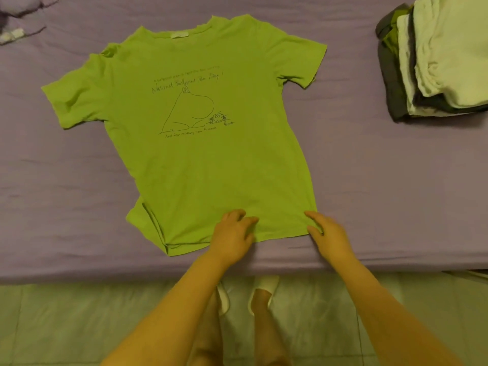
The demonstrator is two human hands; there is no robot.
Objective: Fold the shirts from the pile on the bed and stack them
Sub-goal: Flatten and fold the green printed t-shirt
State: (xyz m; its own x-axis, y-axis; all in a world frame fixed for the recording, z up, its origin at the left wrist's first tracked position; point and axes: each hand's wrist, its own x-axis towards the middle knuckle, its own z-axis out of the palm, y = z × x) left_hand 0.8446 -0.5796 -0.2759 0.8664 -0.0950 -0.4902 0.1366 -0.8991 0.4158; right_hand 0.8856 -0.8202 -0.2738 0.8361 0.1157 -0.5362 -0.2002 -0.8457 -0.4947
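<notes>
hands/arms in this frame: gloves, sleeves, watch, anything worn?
Nothing worn that shows. The left hand and right hand are bare: no gloves, and no rings or watch visible. Both forearms are bare up to the frame edge, with no sleeve, cuff or strap in view. No markers or cables. Lower down, the feet wear pale slippers.

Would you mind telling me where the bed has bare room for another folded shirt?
Bare sheet lies between the green shirt and the folded stack, and left of the shirt. The far right corner is crowded by the stack.
</notes>
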